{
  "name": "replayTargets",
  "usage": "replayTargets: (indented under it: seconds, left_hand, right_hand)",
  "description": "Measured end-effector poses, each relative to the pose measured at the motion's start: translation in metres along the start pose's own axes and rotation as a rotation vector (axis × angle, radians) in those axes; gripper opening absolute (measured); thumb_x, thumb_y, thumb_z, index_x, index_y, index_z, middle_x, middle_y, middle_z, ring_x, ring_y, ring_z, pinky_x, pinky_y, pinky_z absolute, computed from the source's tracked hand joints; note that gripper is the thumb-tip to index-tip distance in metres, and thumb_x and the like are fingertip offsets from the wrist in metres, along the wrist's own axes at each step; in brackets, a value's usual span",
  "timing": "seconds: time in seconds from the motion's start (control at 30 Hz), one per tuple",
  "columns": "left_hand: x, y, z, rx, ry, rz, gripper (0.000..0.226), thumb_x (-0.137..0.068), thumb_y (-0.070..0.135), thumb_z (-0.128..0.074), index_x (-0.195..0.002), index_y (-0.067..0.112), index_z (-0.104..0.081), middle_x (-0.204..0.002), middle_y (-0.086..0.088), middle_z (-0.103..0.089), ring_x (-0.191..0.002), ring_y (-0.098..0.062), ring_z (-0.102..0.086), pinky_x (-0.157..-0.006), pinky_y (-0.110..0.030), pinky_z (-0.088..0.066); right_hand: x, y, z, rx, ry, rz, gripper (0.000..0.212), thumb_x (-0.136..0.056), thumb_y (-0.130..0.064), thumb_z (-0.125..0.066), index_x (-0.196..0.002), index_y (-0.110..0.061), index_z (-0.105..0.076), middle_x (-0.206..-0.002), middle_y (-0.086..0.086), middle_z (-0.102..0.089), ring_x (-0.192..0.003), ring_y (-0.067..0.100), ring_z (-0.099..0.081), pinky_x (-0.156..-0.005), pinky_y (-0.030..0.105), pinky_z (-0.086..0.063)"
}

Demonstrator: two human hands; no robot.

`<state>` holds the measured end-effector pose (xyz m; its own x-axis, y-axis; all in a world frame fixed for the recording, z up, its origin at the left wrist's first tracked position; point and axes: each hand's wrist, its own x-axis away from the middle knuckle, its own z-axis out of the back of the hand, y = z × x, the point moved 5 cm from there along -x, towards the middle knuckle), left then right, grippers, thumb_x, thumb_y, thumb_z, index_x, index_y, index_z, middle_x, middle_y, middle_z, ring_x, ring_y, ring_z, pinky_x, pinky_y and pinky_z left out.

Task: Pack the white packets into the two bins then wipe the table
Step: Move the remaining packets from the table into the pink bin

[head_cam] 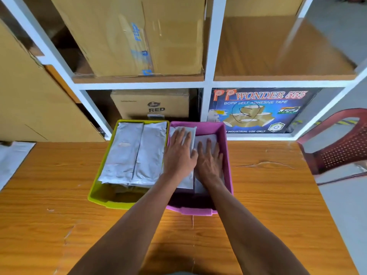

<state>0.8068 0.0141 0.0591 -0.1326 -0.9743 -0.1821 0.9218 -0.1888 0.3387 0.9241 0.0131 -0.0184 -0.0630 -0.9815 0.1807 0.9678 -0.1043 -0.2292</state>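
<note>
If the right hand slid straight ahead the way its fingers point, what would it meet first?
Most likely the far wall of the pink bin; the right hand lies flat on a white packet pointing toward it.

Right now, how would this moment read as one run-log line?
stage: packing | left hand: flat on packets in pink bin | right hand: flat on packets, same bin | green bin: holds packets | wiping: not begun

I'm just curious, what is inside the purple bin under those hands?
White packets lie inside the purple bin, with the left hand and right hand pressing flat on them. How many are stacked beneath is hidden by the hands and the top packets.
</note>
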Motion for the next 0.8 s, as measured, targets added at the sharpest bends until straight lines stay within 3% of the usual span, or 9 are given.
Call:
replayTargets:
  seconds: [0.13, 0.23, 0.33, 0.47, 0.63, 0.8]
  left_hand:
    - [0.003, -0.002, -0.005, 0.002, -0.002, -0.008, 0.066, -0.1, 0.037, -0.056, -0.161, 0.017, -0.04, -0.172, -0.006, -0.029, -0.16, -0.026, -0.022, -0.122, -0.049, -0.034]
    - [0.005, -0.003, -0.008, -0.001, 0.004, -0.021, 0.065, -0.1, 0.038, -0.056, -0.16, 0.018, -0.041, -0.172, -0.005, -0.03, -0.16, -0.025, -0.022, -0.123, -0.05, -0.035]
    - [0.005, -0.001, -0.011, 0.005, -0.01, -0.028, 0.065, -0.101, 0.037, -0.056, -0.161, 0.017, -0.04, -0.172, -0.005, -0.029, -0.161, -0.024, -0.021, -0.122, -0.049, -0.035]
    - [0.005, 0.001, -0.016, 0.008, -0.04, -0.02, 0.065, -0.103, 0.037, -0.054, -0.162, 0.018, -0.036, -0.174, -0.004, -0.025, -0.161, -0.023, -0.018, -0.119, -0.05, -0.04]
    - [0.003, 0.004, -0.039, 0.002, -0.154, 0.012, 0.069, -0.105, 0.037, -0.049, -0.167, 0.022, -0.022, -0.176, -0.003, -0.016, -0.163, -0.025, -0.01, -0.116, -0.056, -0.043]
    - [-0.002, -0.007, -0.067, -0.007, -0.31, 0.033, 0.069, -0.111, 0.035, -0.039, -0.17, 0.018, -0.008, -0.178, -0.005, 0.001, -0.163, -0.027, 0.01, -0.128, -0.057, -0.018]
  right_hand:
    - [-0.018, 0.012, -0.027, -0.025, -0.071, 0.001, 0.068, -0.112, -0.038, -0.033, -0.169, -0.02, -0.001, -0.174, 0.016, 0.015, -0.16, 0.036, 0.019, -0.127, 0.055, 0.008]
    - [-0.023, 0.018, -0.048, -0.009, -0.132, 0.018, 0.07, -0.112, -0.032, -0.03, -0.168, -0.017, 0.008, -0.171, 0.018, 0.025, -0.157, 0.037, 0.027, -0.125, 0.054, 0.017]
    - [-0.023, 0.021, -0.054, -0.024, -0.17, 0.018, 0.07, -0.113, -0.035, -0.027, -0.167, -0.017, 0.013, -0.17, 0.019, 0.027, -0.157, 0.04, 0.025, -0.126, 0.053, 0.015]
    - [-0.024, 0.018, -0.037, -0.105, -0.177, 0.012, 0.066, -0.114, -0.028, -0.029, -0.168, -0.01, 0.004, -0.173, 0.023, 0.015, -0.16, 0.042, 0.013, -0.128, 0.052, 0.004]
    - [-0.016, 0.024, -0.001, -0.409, 0.01, 0.008, 0.068, -0.105, -0.002, -0.045, -0.166, -0.004, -0.016, -0.173, 0.027, -0.004, -0.16, 0.042, -0.012, -0.127, 0.045, -0.018]
    - [-0.01, 0.029, 0.012, -0.432, 0.085, 0.086, 0.078, -0.095, 0.014, -0.046, -0.166, -0.004, -0.02, -0.173, 0.024, -0.011, -0.161, 0.036, -0.013, -0.128, 0.037, -0.015]
